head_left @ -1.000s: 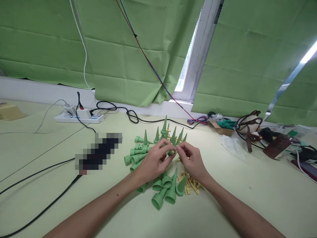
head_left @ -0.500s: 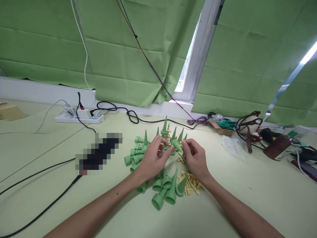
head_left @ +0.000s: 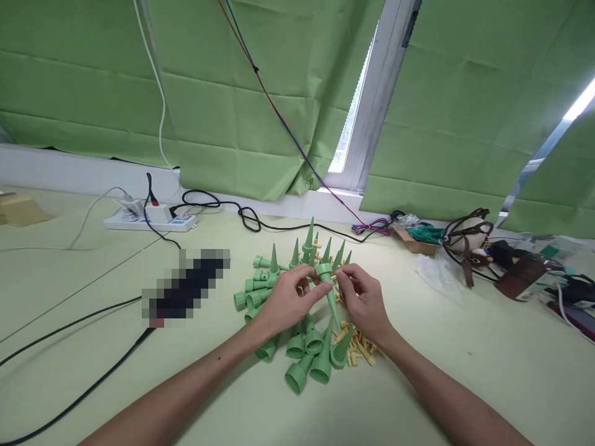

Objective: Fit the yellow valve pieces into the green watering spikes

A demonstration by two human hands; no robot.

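My left hand [head_left: 284, 301] pinches a green cone-shaped spike [head_left: 329, 291] near its wide open end, with the tip pointing down toward me. My right hand [head_left: 365, 298] is closed right beside the cone's mouth, its fingertips pinched on something small that I cannot make out. Below both hands lies a heap of green cones [head_left: 307, 354], some lying flat, and more stand tip-up behind the hands [head_left: 308, 240]. Small yellow pegs [head_left: 360, 350] are scattered under my right wrist.
A white power strip [head_left: 149, 218] with plugs sits at the back left, and black cables [head_left: 83, 322] cross the pale green table. A blurred dark object [head_left: 186, 286] lies left of the cones. Clutter with straps and bags [head_left: 474, 244] fills the back right by the green curtains.
The cone in my left hand has turned from lying sideways to tip-down with its mouth up. My right hand has drawn in close to that mouth.
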